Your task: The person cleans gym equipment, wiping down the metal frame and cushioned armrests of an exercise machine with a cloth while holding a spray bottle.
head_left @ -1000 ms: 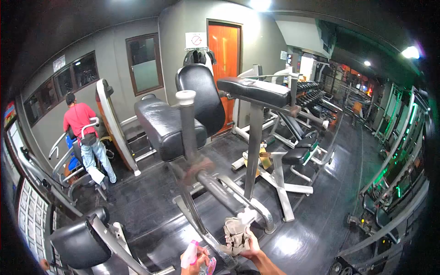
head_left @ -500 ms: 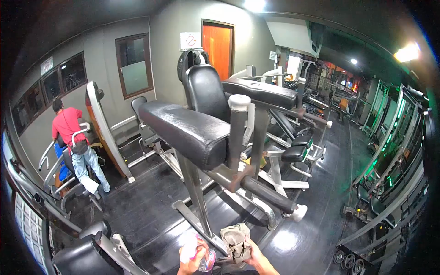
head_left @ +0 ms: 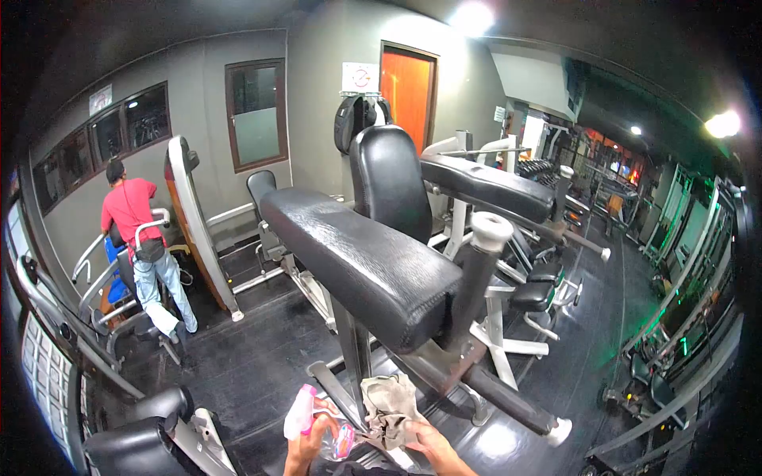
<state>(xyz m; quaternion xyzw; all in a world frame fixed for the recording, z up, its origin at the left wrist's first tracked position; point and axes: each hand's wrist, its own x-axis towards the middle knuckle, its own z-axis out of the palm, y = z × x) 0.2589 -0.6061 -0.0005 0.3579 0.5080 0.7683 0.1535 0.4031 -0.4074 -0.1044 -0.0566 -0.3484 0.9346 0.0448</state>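
At the bottom of the head view, my left hand [head_left: 312, 435] is wrapped round a clear spray bottle [head_left: 341, 441] with a pink and white spray head [head_left: 300, 411]. Beside it, my right hand [head_left: 431, 441] grips a crumpled grey-beige cloth [head_left: 390, 401]. Bottle and cloth are close together. Just above and beyond both hands is a gym machine with a long black padded armrest [head_left: 361, 266], an upright black backrest [head_left: 390, 181] and a second armrest [head_left: 488, 184]. Neither hand touches the pads.
A person in a red shirt [head_left: 131, 208] stands at the left among machines, back turned. A black pad [head_left: 135, 448] is at the lower left. A metal bar with a white end cap [head_left: 558, 431] juts out at the right. More machines and a rack line the right side.
The machine's pads appear larger and nearer, and the view has shifted. My hands have moved slightly left in view, with bottle and cloth still held; the spray head shows more clearly.
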